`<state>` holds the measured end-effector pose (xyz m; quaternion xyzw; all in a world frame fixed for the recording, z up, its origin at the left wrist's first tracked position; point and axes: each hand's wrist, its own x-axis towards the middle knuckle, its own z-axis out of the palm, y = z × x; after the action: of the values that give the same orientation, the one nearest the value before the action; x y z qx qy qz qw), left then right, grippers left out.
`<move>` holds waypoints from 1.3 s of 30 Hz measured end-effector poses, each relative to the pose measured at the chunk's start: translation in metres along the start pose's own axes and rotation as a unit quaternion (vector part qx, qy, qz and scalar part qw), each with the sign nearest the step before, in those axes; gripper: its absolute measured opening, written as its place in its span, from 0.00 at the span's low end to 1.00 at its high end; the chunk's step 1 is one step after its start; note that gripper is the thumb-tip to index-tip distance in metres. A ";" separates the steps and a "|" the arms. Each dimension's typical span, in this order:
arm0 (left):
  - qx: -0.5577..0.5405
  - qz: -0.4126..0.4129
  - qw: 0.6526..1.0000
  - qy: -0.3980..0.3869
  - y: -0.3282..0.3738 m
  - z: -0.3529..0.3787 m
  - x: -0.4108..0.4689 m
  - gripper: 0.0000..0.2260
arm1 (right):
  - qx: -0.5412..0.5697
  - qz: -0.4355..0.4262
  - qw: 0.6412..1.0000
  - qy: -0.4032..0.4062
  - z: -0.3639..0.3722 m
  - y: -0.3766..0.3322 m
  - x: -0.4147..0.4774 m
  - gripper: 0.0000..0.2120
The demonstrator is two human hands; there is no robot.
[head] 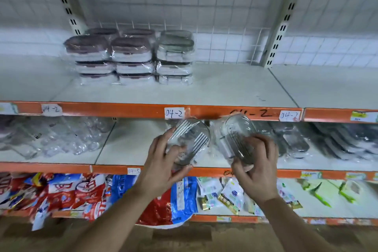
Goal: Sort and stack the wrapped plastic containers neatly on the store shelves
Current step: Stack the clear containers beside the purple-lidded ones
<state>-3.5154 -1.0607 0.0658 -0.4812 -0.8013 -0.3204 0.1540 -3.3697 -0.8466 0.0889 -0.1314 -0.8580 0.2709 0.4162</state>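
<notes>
Plastic-wrapped, one container (190, 139) is gripped by the left hand (161, 161), another container (238, 139) by the right hand (257, 165); each should land flat, squared on the grey-lidded stack (176, 59).

Below the 04-2 label (174, 113), we cannot see the near end of the left container (191, 139), because the left hand (161, 162) gripping it covers that part. Just right of that, the right hand (258, 161) curls round the right container (238, 136) and hides its lower end. Further right of the label, dark lidded boxes (335, 143) smear together, so we cannot count them. Below and left of the label, clear wares (61, 139) are too blurred for us to name. Above and left of the label, the back stacks (102, 31) show only their tops behind the front stacks (131, 61). Far right of the label, the print on a yellow tag (363, 117) is too small to read.
</notes>
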 end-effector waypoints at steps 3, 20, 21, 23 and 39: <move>0.005 0.013 0.999 0.035 -0.001 -0.018 0.034 0.18 | -0.015 -0.025 0.999 0.024 -0.011 -0.003 0.042 0.21; 0.128 0.063 0.986 -0.088 -0.023 0.023 0.222 0.26 | -0.186 0.068 0.971 -0.133 0.006 0.106 0.207 0.22; 0.145 0.068 0.984 -0.075 -0.023 0.032 0.231 0.23 | -0.175 0.073 0.974 -0.126 0.007 0.109 0.212 0.18; 0.185 0.072 0.978 -0.069 -0.021 0.049 0.248 0.18 | -0.170 0.100 0.975 -0.105 0.011 0.112 0.218 0.14; 0.280 -0.122 0.940 -0.152 -0.060 0.108 0.352 0.17 | -0.212 0.035 0.976 -0.044 0.024 0.131 0.219 0.20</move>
<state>-3.7326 -0.7729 0.1589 -0.3599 -0.9252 -0.0223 0.1181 -3.5242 -0.6489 0.1421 -0.2344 -0.9083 0.1025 0.3310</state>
